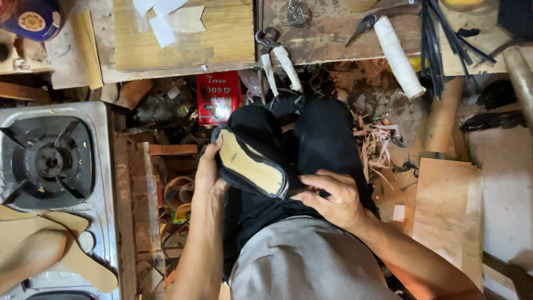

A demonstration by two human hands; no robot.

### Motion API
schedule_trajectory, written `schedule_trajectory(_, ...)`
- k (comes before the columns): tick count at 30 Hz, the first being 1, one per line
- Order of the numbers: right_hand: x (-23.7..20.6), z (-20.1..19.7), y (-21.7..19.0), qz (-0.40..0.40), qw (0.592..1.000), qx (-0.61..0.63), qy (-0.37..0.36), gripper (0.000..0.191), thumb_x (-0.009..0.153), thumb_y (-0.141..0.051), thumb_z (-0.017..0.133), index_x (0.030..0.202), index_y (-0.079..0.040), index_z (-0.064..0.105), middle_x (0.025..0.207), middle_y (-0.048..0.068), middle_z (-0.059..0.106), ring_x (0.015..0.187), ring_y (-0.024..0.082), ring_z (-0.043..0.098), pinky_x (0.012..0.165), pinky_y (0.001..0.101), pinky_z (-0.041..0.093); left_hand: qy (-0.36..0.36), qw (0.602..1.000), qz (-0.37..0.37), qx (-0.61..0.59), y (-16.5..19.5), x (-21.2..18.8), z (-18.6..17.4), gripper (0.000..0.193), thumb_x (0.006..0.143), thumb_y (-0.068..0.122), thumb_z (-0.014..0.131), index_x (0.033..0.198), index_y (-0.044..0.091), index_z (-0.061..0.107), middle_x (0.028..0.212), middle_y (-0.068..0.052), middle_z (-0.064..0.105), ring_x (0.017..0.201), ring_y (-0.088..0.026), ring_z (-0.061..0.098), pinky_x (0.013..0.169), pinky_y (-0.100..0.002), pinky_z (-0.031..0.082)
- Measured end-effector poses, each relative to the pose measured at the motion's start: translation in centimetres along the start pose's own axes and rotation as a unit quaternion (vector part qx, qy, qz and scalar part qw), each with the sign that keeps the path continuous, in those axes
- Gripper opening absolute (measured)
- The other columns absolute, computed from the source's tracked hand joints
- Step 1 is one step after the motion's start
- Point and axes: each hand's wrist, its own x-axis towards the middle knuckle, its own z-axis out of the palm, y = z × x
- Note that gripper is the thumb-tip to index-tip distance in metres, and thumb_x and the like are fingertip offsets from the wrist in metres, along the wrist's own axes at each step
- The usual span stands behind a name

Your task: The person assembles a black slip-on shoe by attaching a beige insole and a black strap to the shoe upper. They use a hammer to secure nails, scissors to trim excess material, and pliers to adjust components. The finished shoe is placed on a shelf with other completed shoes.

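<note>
Left hand [206, 169] grips the upturned shoe [251, 162], right hand [332, 199] presses its heel edge; one slip and it likely rolls off the lap

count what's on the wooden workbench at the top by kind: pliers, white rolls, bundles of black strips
pliers: 2, the second pair at the bench edge
white rolls: 1
bundles of black strips: 1
total: 4
</note>
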Motion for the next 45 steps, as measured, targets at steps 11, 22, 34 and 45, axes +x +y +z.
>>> schedule_trajectory(11,0.7,0.0,-1.6,0.006,0.999,-0.035,0.035,0.034,0.092,-0.017,0.076,0.115,0.007,0.068,0.098,0.015,0.071,0.082,0.024,0.070,0.073,0.0309,0.056,-0.019,0.997,0.046,-0.057,0.1,-1.4,0.3,0.029,0.093,0.017,0.067,0.117,0.000,0.068,0.112,-0.014,0.075,0.101,-0.027,0.072,0.093,-0.042,0.059)
schedule_trajectory(22,-2.1,0.2,1.6,0.087,0.990,0.040,0.098,0.034,0.092,-0.014,0.077,0.116,0.009,0.069,0.094,0.012,0.071,0.072,0.013,0.063,0.065,0.0232,0.051,-0.033,0.992,0.120,-0.026,-0.3,-2.6,1.6,0.026,0.092,0.009,0.068,0.116,-0.001,0.067,0.107,-0.013,0.074,0.095,-0.025,0.073,0.089,-0.040,0.060)
schedule_trajectory(34,-2.5,-1.8,-0.1,-0.018,0.998,-0.040,-0.047,0.026,0.072,-0.011,0.080,0.090,0.004,0.071,0.100,0.014,0.067,0.093,0.025,0.066,0.080,0.0345,0.053,-0.010,0.986,0.139,0.086,-0.6,-4.0,1.8,0.023,0.092,0.006,0.068,0.115,0.000,0.068,0.101,-0.008,0.074,0.086,-0.018,0.072,0.081,-0.033,0.059)
schedule_trajectory(45,-6.2,-2.2,0.4,0.155,0.958,-0.021,-0.240,0.026,0.070,-0.016,0.087,0.081,0.001,0.070,0.086,0.012,0.062,0.082,0.028,0.060,0.074,0.0395,0.051,-0.063,0.942,0.120,0.308,-2.3,-2.7,5.2,0.024,0.087,0.006,0.075,0.108,-0.002,0.068,0.092,-0.006,0.074,0.079,-0.015,0.069,0.074,-0.030,0.057)
